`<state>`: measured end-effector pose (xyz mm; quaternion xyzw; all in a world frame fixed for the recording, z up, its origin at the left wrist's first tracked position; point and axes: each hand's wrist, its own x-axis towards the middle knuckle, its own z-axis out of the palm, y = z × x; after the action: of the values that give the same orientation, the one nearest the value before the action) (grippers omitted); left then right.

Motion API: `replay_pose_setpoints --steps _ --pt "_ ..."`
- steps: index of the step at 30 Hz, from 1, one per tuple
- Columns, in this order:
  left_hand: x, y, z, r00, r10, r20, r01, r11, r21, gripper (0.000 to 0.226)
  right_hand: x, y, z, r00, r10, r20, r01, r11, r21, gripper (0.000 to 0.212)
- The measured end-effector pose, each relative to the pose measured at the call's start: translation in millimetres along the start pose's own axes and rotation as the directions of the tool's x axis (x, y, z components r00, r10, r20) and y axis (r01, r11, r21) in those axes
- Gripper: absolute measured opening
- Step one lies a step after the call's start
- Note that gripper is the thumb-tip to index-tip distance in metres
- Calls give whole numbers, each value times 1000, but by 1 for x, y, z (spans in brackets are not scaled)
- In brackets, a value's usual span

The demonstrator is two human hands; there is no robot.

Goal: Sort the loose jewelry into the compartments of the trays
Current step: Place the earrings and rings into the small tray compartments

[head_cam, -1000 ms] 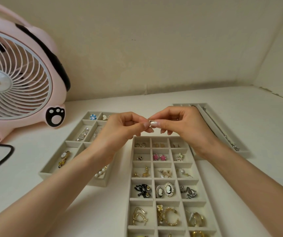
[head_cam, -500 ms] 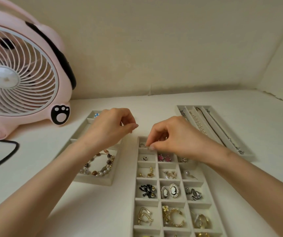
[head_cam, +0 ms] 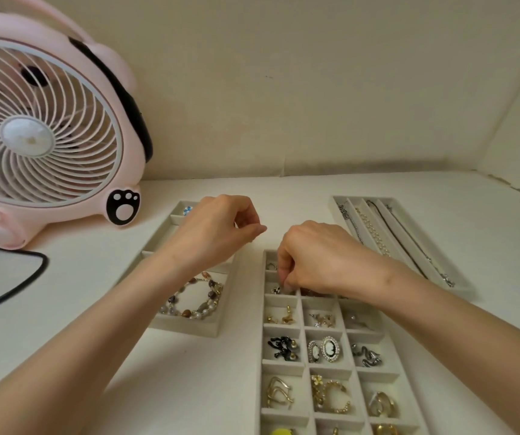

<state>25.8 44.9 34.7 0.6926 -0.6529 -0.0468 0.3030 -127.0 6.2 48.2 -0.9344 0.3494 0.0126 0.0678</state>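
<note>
Toward twelve o'clock on the white table (head_cam: 79, 277), three pale trays sit side by side. The middle tray (head_cam: 280, 367), a grid of small compartments, runs lengthwise from six to twelve o'clock. The right hand (head_cam: 318, 259) has its bunched fingertips down in the tray's nine o'clock column, in what looks like the second compartment from the far end. A tiny black-and-white stud (head_cam: 276, 289) lies in that compartment, just beside the fingertips at their nine o'clock. Whether they pinch it, or any piece, cannot be told. The stud is too small to show a long axis or a pointing end.

The left hand (head_cam: 214, 233) hovers at ten o'clock from the right, over the left tray (head_cam: 186, 328), with fingers curled and thumb tip against forefinger. Nothing shows between them, though something tiny could be hidden. The right hand is plainly the nearer one, and is probably setting a piece down. A beaded bracelet (head_cam: 195, 299) fills the left tray's near compartment. Necklaces (head_cam: 373, 233) lie lengthwise in the right tray (head_cam: 432, 246).
</note>
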Motion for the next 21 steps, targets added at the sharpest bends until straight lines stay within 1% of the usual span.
replay_pose_setpoints --steps 6,8,12,16,18,21 --pt "0 0 0 1000 4 -6 -4 1000 6 13 3 -2 5 999 16 -39 -18 999 -50 9" --pt "0 0 -1 1000 -3 -9 3 1000 9 14 1 2 4 998 32 -55 -34 999 -25 7" --pt "-1 2 -2 1000 6 -3 -6 1000 16 13 -4 17 -4 991 70 -111 -62 995 78 8" --pt "-4 5 -3 995 55 89 -56 998 17 7 -12 33 -11 991 99 -95 -79 977 198 10" --pt "-5 7 -2 986 87 144 -87 996 -5 3 -15 40 -11 990 112 -80 -93 971 219 11" --pt "-6 9 0 969 139 203 -139 990 -14 5 -19 48 -6 991 114 -68 -94 965 244 12"
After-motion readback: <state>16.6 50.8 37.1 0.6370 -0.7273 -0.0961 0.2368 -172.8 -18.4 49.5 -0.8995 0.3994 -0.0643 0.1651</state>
